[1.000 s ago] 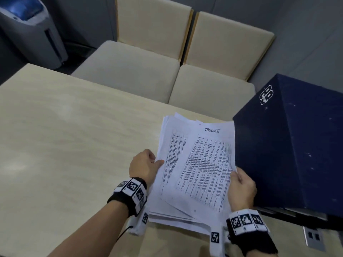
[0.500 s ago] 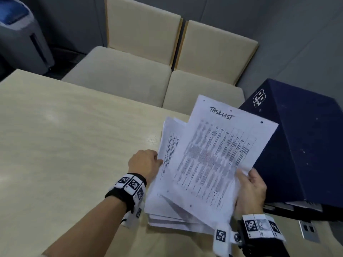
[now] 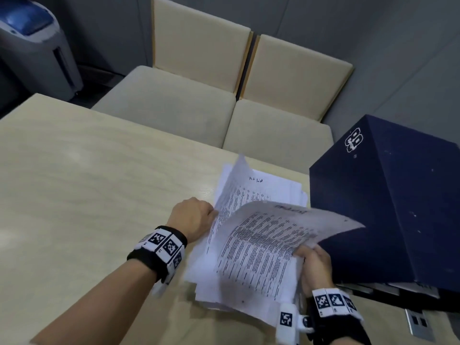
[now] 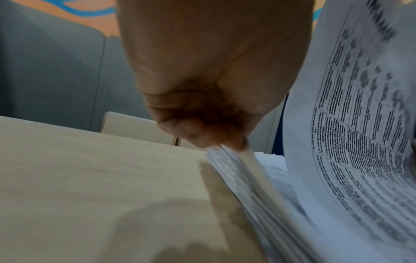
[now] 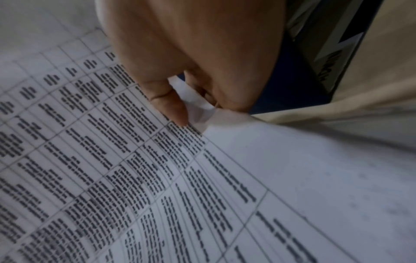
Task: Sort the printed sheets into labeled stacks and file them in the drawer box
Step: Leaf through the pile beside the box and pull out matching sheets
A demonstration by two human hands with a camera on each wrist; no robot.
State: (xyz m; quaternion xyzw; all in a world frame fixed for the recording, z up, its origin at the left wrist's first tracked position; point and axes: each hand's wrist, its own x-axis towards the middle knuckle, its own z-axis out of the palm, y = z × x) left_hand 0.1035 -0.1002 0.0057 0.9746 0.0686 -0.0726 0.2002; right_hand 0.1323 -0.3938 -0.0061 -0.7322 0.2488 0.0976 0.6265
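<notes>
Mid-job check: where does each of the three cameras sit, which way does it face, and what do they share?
Head: worn high, facing forward and down at the table, drawer box, both forearms.
Left wrist: low over the table, along the left hand gripping the paper stack edge.
Right wrist: along the right hand pinching the lifted sheet, drawer box behind.
Shared: all three show the lifted sheet.

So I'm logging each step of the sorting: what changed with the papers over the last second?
The right hand has lifted the top sheet off the stack and swung it toward the dark blue box; it now curls in the air, pinched at its edge. A second sheet has risen at the left edge, by the left hand. That hand still holds the stack's left edge; stack and box have not moved.
</notes>
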